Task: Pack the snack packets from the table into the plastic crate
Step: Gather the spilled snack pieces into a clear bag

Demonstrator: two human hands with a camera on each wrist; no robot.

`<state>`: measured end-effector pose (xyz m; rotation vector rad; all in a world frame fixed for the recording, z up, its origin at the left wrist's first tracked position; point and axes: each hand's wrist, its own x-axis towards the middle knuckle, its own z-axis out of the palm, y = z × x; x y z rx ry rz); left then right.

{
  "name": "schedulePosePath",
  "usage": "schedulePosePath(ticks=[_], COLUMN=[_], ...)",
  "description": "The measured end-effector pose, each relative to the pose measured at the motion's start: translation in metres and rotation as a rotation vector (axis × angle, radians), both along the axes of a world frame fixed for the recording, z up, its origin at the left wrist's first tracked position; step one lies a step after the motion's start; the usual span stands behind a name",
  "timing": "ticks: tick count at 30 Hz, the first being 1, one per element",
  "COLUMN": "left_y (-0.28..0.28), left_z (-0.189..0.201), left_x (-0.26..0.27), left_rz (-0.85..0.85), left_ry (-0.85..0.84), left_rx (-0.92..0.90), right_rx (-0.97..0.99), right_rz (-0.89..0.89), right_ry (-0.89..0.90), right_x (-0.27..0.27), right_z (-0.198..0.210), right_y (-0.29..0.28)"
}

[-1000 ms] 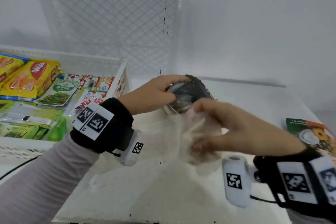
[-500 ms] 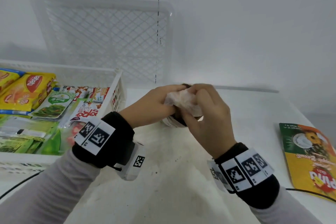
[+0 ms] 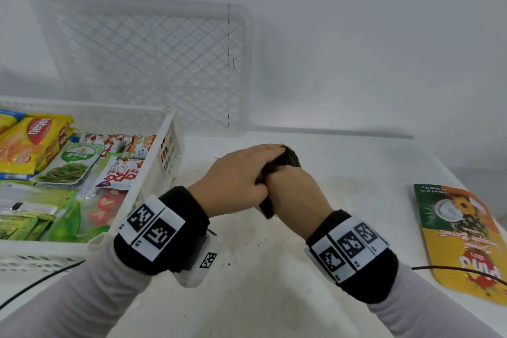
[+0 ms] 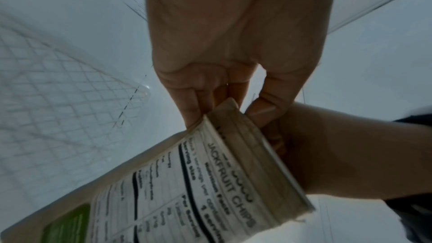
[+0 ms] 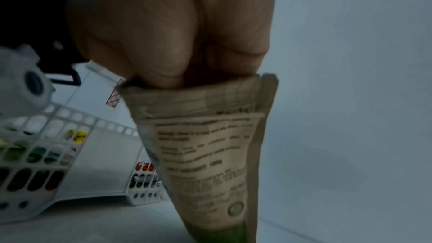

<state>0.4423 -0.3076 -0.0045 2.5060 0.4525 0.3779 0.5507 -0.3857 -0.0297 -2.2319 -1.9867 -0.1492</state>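
Note:
Both hands hold one brown paper pouch of jackfruit chips upright over the middle of the table. My left hand pinches its top edge, fingers on one side and thumb on the other. My right hand grips the same top from the right. The pouch is mostly hidden behind the hands in the head view; its printed label shows in the right wrist view. The white plastic crate stands at the left, holding several snack packets.
A yellow and green pineapple snack packet lies flat on the table at the right. A second white lattice crate leans against the back wall. Black cables run along the table's near edge.
My right hand came in from the right and closed on the pouch top beside my left hand. The crumpled clear wrapper it held a second ago is out of sight.

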Motion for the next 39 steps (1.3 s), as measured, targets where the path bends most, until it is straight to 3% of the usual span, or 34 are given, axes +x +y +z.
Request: schedulePosePath(ticks=[2,6,10,12,17,21,24,29,39], left_y=[0.002,0.003,0.005,0.009,0.016,0.006,0.005,0.003,0.011], left_z=[0.002,0.013,0.021,0.020,-0.012,-0.047,-0.059,-0.061,-0.066], left_x=[-0.003,-0.004,0.001,0.000,-0.003,0.012,0.018,0.021,0.027], left_rz=[0.026,0.011,-0.032,-0.096,-0.134,0.017,0.092,0.121,0.079], left_ry=[-0.018,-0.095,-0.178,-0.194,-0.292,-0.374,-0.393,-0.456,-0.562], left_rx=[-0.032,-0.157,-0.449,-0.496,-0.529,-0.659,-0.600,-0.583,-0.586], right_rx=[0.008,0.203,0.033,-0.030,-0.084,-0.037,-0.049,-0.254,-0.724], right_rz=[0.010,0.049,0.170,0.183,0.176,0.131,0.128,0.193,0.230], right_ry=[0.015,0.128,0.125,0.084,0.046,0.097,0.137,0.224,0.115], right_x=[0.003,0.006,0.021,0.030,0.033,0.034,0.034,0.031,0.031], right_z=[-0.004,0.013,0.056,0.067,0.072,0.070,0.069,0.073,0.074], right_y=[-0.006,-0.020,-0.018,-0.012,-0.003,-0.002,-0.002,-0.003,0.015])
